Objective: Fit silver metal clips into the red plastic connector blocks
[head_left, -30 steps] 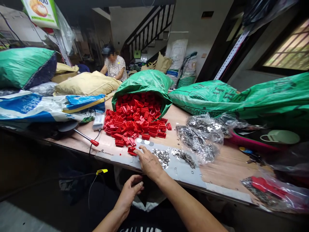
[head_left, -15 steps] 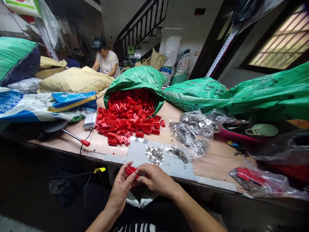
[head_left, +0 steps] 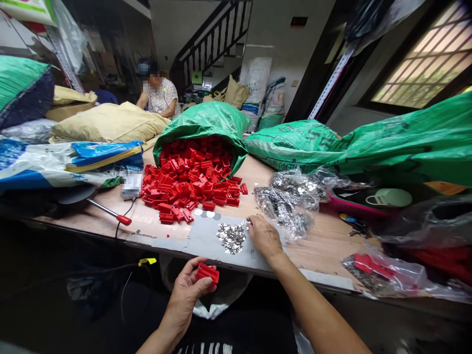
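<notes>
My left hand point(head_left: 190, 287) is closed around a red plastic block point(head_left: 207, 274), held up just below the table's front edge. The block has a channel-like, hollowed shape. My right hand point(head_left: 264, 238) reaches over the grey mat point(head_left: 204, 233), its fingers pinched together. A small shiny bit shows at those fingertips, too small to make out. Just left of the right hand lies a pile of small flat silver metal pieces point(head_left: 231, 238). The right hand covers the spot where a second, darker pile lay.
Many red blocks point(head_left: 191, 182) spill from a green sack point(head_left: 206, 118). Clear plastic bags of metal pieces point(head_left: 285, 209) lie right of the mat. A red-tipped lever point(head_left: 123, 220) sticks out at left. A co-worker point(head_left: 158, 93) sits behind the table.
My right hand has left the red block and moved forward and right, onto the mat. My left hand keeps the block, slightly lower and turned.
</notes>
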`<state>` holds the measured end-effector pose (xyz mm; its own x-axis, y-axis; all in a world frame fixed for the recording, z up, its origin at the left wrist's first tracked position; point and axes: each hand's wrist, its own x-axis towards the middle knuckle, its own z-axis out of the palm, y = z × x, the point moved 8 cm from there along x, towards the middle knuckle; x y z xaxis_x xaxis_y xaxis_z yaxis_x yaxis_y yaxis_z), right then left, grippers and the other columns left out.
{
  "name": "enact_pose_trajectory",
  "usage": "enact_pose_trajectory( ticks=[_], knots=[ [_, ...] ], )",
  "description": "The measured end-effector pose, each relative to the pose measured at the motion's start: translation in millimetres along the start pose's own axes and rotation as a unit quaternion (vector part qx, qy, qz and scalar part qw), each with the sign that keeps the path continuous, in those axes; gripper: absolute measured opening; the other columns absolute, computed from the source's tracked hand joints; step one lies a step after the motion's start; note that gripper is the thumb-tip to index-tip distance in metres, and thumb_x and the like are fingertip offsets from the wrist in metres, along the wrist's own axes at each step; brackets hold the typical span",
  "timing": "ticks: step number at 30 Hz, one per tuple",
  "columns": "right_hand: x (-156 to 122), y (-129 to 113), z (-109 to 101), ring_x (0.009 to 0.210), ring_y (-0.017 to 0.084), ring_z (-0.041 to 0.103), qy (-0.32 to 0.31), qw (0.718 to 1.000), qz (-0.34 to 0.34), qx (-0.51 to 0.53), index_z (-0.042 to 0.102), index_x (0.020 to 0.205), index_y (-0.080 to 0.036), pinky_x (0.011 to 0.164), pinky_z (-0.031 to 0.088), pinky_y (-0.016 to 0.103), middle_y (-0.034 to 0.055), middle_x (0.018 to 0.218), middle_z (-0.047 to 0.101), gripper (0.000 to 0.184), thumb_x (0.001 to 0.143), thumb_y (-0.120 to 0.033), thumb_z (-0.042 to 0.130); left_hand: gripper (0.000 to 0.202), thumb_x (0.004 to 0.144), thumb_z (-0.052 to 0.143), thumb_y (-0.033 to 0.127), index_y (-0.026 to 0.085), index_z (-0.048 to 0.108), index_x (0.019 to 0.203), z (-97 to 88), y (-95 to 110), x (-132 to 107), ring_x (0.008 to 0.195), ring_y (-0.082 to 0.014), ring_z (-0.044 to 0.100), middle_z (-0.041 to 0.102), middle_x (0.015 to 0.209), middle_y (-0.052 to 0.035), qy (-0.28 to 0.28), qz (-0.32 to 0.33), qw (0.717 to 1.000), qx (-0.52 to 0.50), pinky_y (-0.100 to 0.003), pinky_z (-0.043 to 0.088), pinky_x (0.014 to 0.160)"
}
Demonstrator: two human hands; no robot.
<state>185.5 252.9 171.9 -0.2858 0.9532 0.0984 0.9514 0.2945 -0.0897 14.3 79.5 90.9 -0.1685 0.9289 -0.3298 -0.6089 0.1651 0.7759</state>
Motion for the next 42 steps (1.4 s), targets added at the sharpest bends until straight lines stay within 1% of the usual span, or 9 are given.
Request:
enact_pose_trajectory(
  ticks=[3,7,15,21,26,29,32,37,42],
  knots=[
    [11.3,-4.2,3.8,0.091,0.019,0.062,-0.008,1.0,0.007,-0.011,0.062,0.104,-0.02,0.073,0.044,0.027,0.009,0.103,0.063,0.019,0.091,-0.023,0.048,0.041,0.063,0.081,0.02,0.016,0.061,0.098,-1.7,2.0,0.3,0.075,-0.0169,0.068,0.073,0.091,-0.0077,-0.004,0.015,1.0,0.009,-0.029,0.057,0.07],
    [17.6,-5.4,8.2,0.086,0.02,0.062,-0.013,1.0,0.002,-0.02,0.063,0.1,-0.02,0.067,0.041,0.027,0.0086,0.097,0.065,0.018,0.092,-0.025,0.047,0.039,0.066,0.08,0.02,0.016,0.061,0.099,-5.2,7.0,1.3,0.076,-0.0161,0.068,0.074,0.094,-0.0075,-0.006,0.036,0.999,0.019,-0.029,0.057,0.07],
    [16.8,-3.3,9.5,0.084,0.017,0.061,-0.002,0.999,-0.032,-0.004,0.063,0.097,-0.022,0.069,0.04,0.025,0.0046,0.096,0.065,0.015,0.09,-0.024,0.05,0.039,0.064,0.08,0.02,0.016,0.061,0.098,-3.1,10.1,1.9,0.075,-0.0168,0.068,0.074,0.089,-0.0066,0.0,0.047,0.999,0.024,-0.029,0.057,0.07],
    [10.5,-2.4,-4.7,0.085,0.018,0.062,0.038,0.998,-0.037,0.038,0.06,0.1,-0.019,0.072,0.041,0.026,0.007,0.096,0.067,0.017,0.092,-0.021,0.044,0.04,0.06,0.082,0.023,0.017,0.062,0.095,-3.4,17.5,4.3,0.075,-0.018,0.069,0.075,0.085,-0.0051,0.017,0.083,0.995,0.058,-0.028,0.056,0.071],
    [-8.9,-12.4,-18.4,0.082,0.017,0.062,0.056,0.987,-0.078,0.129,0.058,0.094,-0.019,0.073,0.043,0.025,0.0043,0.09,0.067,0.014,0.09,-0.022,0.045,0.038,0.062,0.08,0.025,0.018,0.063,0.095,0.6,35.4,4.1,0.082,-0.0216,0.071,0.075,0.088,-0.0049,0.046,0.152,0.98,0.117,-0.031,0.055,0.08],
    [-31.9,-32.1,-25.0,0.067,0.015,0.059,0.036,0.951,-0.117,0.282,0.057,0.086,-0.02,0.064,0.044,0.024,0.0009,0.075,0.065,0.014,0.089,-0.029,0.048,0.035,0.063,0.08,0.026,0.02,0.066,0.095,4.8,44.4,3.4,0.086,-0.0233,0.07,0.075,0.093,-0.0052,0.055,0.185,0.968,0.163,-0.031,0.055,0.082],
    [-57.6,-55.4,-27.3,0.062,0.013,0.056,0.006,0.918,-0.142,0.37,0.057,0.083,-0.02,0.059,0.043,0.022,-0.0007,0.071,0.062,0.012,0.088,-0.029,0.051,0.034,0.064,0.079,0.026,0.023,0.068,0.096,7.7,52.6,0.7,0.089,-0.0243,0.07,0.074,0.097,-0.0054,0.063,0.22,0.949,0.219,-0.032,0.054,0.084],
    [-81.2,-78.8,-25.4,0.065,0.013,0.057,0.013,0.903,-0.174,0.393,0.058,0.082,-0.021,0.061,0.044,0.023,0.0004,0.073,0.062,0.007,0.087,-0.023,0.053,0.032,0.067,0.076,0.024,0.026,0.071,0.099,14.5,63.1,-7.5,0.092,-0.025,0.068,0.073,0.101,-0.0056,0.058,0.264,0.919,0.288,-0.033,0.051,0.088],
    [-84.8,-83.0,-24.4,0.066,0.014,0.057,0.041,0.901,-0.2,0.384,0.058,0.082,-0.021,0.062,0.045,0.024,0.0021,0.075,0.062,0.008,0.088,-0.022,0.052,0.034,0.063,0.078,0.021,0.026,0.074,0.096,16.4,66.5,-11.1,0.095,-0.0274,0.067,0.074,0.1,-0.0062,0.066,0.258,0.924,0.275,-0.036,0.048,0.094]
  ],
)
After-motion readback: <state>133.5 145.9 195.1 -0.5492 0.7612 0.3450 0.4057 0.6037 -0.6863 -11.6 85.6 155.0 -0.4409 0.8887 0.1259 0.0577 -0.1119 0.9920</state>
